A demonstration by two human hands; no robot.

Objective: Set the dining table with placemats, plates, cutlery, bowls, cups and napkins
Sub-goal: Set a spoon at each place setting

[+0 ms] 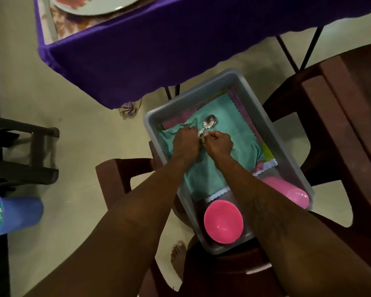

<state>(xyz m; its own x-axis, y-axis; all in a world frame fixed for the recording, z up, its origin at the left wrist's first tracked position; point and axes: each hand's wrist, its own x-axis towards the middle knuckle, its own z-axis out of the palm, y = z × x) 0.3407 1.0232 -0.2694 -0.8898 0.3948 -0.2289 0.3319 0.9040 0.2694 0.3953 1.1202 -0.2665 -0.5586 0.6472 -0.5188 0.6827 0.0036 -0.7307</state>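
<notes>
Head view: the spoon [210, 122] lies over the teal napkin [240, 133] in the grey tub [253, 97]. Its bowl points away, and the handle runs back to where the left hand [185, 139] and right hand [220, 144] both pinch it with curled fingers.

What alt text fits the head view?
The left hand and right hand both grip a spoon by its handle over a teal napkin in a grey tub. A pink bowl and pink cup sit at the tub's near end; a purple-clothed table bearing a plate stands beyond.
</notes>
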